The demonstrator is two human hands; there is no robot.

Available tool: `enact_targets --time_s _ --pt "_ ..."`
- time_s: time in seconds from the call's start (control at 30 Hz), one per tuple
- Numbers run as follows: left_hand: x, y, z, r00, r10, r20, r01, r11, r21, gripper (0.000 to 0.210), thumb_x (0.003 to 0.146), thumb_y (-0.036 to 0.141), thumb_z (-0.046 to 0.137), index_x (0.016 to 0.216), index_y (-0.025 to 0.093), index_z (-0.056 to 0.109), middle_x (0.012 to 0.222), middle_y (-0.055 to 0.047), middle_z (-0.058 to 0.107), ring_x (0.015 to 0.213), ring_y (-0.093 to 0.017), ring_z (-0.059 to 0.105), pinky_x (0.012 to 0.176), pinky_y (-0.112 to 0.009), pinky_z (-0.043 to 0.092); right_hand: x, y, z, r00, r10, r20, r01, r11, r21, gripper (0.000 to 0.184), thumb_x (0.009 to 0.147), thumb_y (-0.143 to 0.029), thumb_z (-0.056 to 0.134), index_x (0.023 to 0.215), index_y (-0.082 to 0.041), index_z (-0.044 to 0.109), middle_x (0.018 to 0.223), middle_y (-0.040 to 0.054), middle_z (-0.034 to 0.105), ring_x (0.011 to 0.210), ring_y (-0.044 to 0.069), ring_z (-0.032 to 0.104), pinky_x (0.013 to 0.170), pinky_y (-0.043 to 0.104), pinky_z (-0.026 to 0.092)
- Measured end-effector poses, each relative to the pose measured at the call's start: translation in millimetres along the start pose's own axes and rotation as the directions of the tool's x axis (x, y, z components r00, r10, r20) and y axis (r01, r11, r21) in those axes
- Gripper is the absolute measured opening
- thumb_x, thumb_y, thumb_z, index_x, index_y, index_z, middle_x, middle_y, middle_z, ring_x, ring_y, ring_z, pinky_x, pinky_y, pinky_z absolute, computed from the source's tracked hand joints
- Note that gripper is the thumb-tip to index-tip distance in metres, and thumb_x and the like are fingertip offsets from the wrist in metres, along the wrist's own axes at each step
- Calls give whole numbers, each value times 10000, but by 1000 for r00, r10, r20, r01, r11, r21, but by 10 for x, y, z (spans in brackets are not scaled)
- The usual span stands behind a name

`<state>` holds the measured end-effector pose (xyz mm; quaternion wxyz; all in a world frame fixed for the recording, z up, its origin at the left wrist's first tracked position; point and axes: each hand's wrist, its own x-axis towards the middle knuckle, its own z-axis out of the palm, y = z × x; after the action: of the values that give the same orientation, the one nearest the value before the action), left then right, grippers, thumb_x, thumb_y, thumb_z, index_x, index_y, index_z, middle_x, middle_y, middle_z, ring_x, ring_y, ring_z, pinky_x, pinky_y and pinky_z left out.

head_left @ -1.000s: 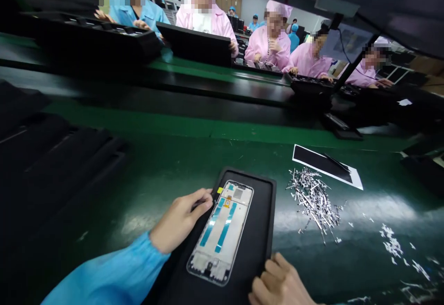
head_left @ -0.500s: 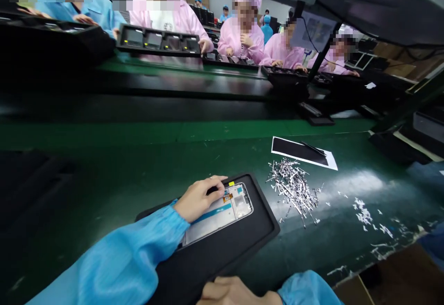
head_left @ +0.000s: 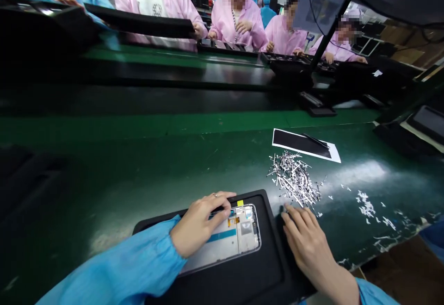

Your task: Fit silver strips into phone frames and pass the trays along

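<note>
Left hand: I see my left hand (head_left: 203,224) bent over the upper long edge of the phone frame, thumb across it and fingers at the tray rim; I can't tell from here whether it grasps either or only rests.
Right hand: my right hand (head_left: 307,235) is unclenched, fingers loosely extended just beside the tray's right side; its thumb is hidden from me.
Phone frame: the phone frame (head_left: 248,239) lies flat in the black tray (head_left: 258,272), partly under my left hand, showing a blue strip (head_left: 222,235) and an orange flex piece (head_left: 233,222).
Yellow tab: a yellow tab (head_left: 240,202) sits at the frame's upper edge.
Loose strips: a pile of strips (head_left: 294,180) lies near my right fingertips on the green bench (head_left: 156,171).
Sheet: beyond the pile, a white-bordered black sheet (head_left: 294,142) carries a thin dark tool (head_left: 316,141).
Scraps: white scraps (head_left: 366,205) lie to the right.
</note>
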<state>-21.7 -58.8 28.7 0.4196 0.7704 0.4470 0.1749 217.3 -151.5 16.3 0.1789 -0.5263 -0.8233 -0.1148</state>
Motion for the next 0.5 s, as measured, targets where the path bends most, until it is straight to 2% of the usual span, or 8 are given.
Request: enact_targets --time_s 0.13,0.23,0.3,0.4,0.5 --pt "-75 -7 -43 993 21 -116 -13 998 65 235 801 346 374 687 230 544 1016 -2 579 914 -208 516 768 -330 383 38 134 171 997 -44 59 45 999 -10 244 785 -9 315 796 -95 543 1064 158 518 974 261 440 847 473 370" --pt "-94 65 -97 979 79 -188 -54 990 131 244 813 334 378 700 236 570 809 0 575 783 -188 493 697 -316 372 176 186 109 997 -31 66 30 999 14 245 777 10 307 771 -83 533 1030 181 522 939 267 444 811 483 384" --pt "-79 140 -105 980 80 -183 -52 987 153 236 814 309 389 699 230 579 719 4 549 720 -179 470 670 -315 359 305 160 32 997 -28 71 25 999 46 222 780 4 323 774 -92 524 965 159 538 886 245 455 778 456 404" --pt "-24 241 -55 989 62 -135 -38 984 173 187 797 230 434 687 210 584 682 8 543 697 -171 460 657 -312 342 500 10 -37 998 -19 59 7 980 201 176 795 -11 364 798 -119 503 854 86 542 830 190 465 782 400 410" --pt "29 277 39 991 84 -108 -60 977 204 151 781 157 470 677 190 574 657 12 541 681 -164 455 641 -303 325 620 -187 -9 998 65 -25 -47 892 449 158 808 -10 377 816 -118 491 778 61 523 813 165 471 785 377 403"
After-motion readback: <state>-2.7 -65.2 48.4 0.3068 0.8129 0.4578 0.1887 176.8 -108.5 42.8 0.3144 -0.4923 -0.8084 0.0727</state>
